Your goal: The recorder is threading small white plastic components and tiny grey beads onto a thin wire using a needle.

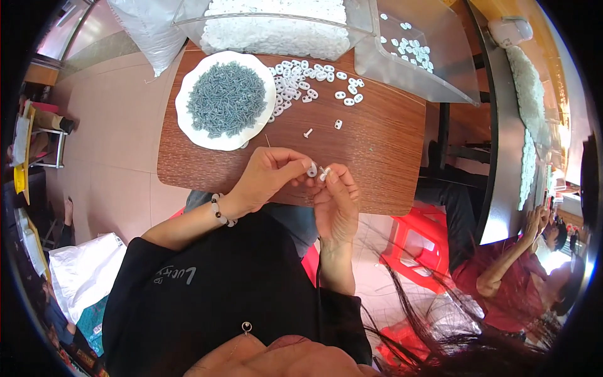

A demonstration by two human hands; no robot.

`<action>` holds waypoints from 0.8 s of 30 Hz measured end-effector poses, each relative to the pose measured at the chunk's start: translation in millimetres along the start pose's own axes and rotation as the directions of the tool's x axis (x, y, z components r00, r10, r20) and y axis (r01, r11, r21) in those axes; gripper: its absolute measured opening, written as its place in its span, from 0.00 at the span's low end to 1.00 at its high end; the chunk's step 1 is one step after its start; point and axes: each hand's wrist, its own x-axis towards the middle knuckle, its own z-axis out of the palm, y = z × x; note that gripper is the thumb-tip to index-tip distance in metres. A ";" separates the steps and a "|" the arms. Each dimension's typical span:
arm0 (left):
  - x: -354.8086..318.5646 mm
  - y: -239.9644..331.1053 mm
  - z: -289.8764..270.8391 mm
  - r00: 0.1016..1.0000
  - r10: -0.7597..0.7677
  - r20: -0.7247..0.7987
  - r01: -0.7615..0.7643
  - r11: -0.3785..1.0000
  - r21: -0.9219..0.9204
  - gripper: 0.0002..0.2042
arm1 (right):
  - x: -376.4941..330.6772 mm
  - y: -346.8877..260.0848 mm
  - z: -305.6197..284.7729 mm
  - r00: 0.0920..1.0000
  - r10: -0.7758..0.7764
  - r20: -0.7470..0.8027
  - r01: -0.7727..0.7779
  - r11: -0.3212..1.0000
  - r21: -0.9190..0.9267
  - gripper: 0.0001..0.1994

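Note:
Over the front edge of the brown table, my left hand pinches a white two-hole plastic clip between thumb and fingertips. Close beside it, my right hand holds a small white plastic piece at its fingertips; its exact shape is too small to make out. The two pieces are slightly apart. Beyond my hands lie a single pale screw and one loose white clip. A scalloped white plate heaped with grey-blue screws stands at the left, next to scattered white clips.
At the table's far side stands a clear bin full of white pieces. Right of it, a translucent tray holds several clips. A white sack leans at the far left. Red stools and another person are at the right.

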 end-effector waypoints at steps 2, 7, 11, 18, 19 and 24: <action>-1.7 -3.5 -1.2 1.000 -0.023 0.012 0.024 0.999 -0.023 0.08 | 0.6 2.0 -1.8 0.999 -0.016 0.031 0.014 0.999 0.050 0.06; -3.4 -1.7 -4.4 0.999 -0.016 0.030 0.014 0.997 0.074 0.10 | -0.8 6.0 -8.1 1.000 0.002 0.028 -0.001 1.000 -0.022 0.06; -8.1 3.1 -4.0 0.999 -0.002 0.053 -0.006 0.990 0.142 0.12 | -1.1 3.6 -1.9 0.999 -0.008 -0.050 0.003 0.996 -0.085 0.04; -7.6 -3.2 -13.6 0.999 0.022 0.045 -0.031 0.975 0.220 0.13 | 1.0 4.4 0.7 0.998 -0.001 -0.059 -0.006 0.992 -0.128 0.04; -7.5 -1.8 -14.7 0.998 0.004 0.059 -0.017 0.976 0.218 0.12 | 1.3 4.3 0.1 0.998 0.000 -0.064 -0.008 0.993 -0.120 0.04; -10.4 -1.4 -20.7 0.996 -0.049 0.069 0.031 0.971 0.238 0.11 | 3.8 3.7 -1.4 0.997 0.018 -0.079 -0.028 0.992 -0.126 0.04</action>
